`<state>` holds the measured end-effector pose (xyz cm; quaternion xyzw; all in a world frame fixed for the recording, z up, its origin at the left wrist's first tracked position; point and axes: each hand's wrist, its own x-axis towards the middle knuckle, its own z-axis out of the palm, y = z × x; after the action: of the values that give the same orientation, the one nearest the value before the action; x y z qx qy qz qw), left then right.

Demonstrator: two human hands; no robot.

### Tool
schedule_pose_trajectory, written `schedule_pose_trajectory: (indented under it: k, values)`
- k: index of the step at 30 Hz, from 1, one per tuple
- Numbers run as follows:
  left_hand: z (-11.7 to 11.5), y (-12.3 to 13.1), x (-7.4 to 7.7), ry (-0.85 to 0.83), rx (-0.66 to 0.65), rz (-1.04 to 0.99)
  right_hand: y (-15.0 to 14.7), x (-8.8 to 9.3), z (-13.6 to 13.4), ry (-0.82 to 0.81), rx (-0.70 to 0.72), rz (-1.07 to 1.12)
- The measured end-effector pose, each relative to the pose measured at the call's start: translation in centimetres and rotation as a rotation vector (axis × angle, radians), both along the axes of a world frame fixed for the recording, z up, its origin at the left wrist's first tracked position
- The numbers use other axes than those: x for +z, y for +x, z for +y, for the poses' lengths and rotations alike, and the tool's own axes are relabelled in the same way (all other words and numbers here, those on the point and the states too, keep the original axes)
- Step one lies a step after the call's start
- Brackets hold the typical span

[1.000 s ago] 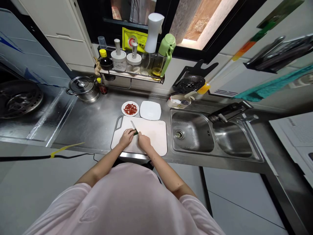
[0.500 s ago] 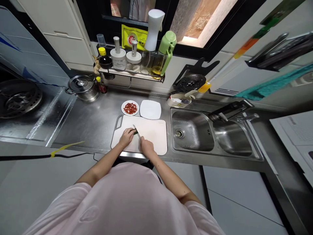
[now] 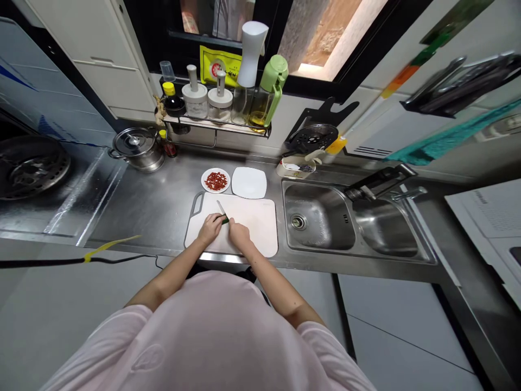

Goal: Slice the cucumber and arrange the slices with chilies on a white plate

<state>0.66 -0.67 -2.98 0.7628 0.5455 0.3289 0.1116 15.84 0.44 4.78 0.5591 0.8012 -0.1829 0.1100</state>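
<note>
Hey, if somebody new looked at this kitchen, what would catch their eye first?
Probably the bright red pieces on the round plate, just beyond the cutting board. Next, on that board, the left hand holding a green piece and the right hand gripping a knife. Higher up, the yellow packet stands out behind the white-lidded jars.

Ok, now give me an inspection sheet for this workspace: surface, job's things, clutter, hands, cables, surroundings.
Surface: steel counter, with a white cutting board on it.
Job's things: knife and green piece over the board; beyond it, a round plate of red pieces and a white square plate.
Clutter: lidded pot and small yellow-capped bottle, back left.
Hands: left hand holds the green piece; right hand grips the knife, handle hidden.
Cables: black cable with a yellow strip, at left.
Surroundings: double sink at right; shelf of jars and bottles behind.
</note>
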Motion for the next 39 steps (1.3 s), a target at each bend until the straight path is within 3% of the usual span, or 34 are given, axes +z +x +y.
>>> schedule_pose_trajectory:
  k: [11, 27, 39]
  values:
    - [0.0, 0.1, 0.0, 0.004, 0.003, -0.005, 3.3, -0.3, -3.9, -0.054, -0.002, -0.055]
    - [0.0, 0.0, -0.1, 0.008, 0.004, 0.011, 0.1, 0.9, -0.1, -0.05, 0.005, -0.033]
    - [0.0, 0.0, -0.2, 0.005, 0.007, 0.008, 2.0, 0.5, -2.2, -0.069, 0.007, -0.048]
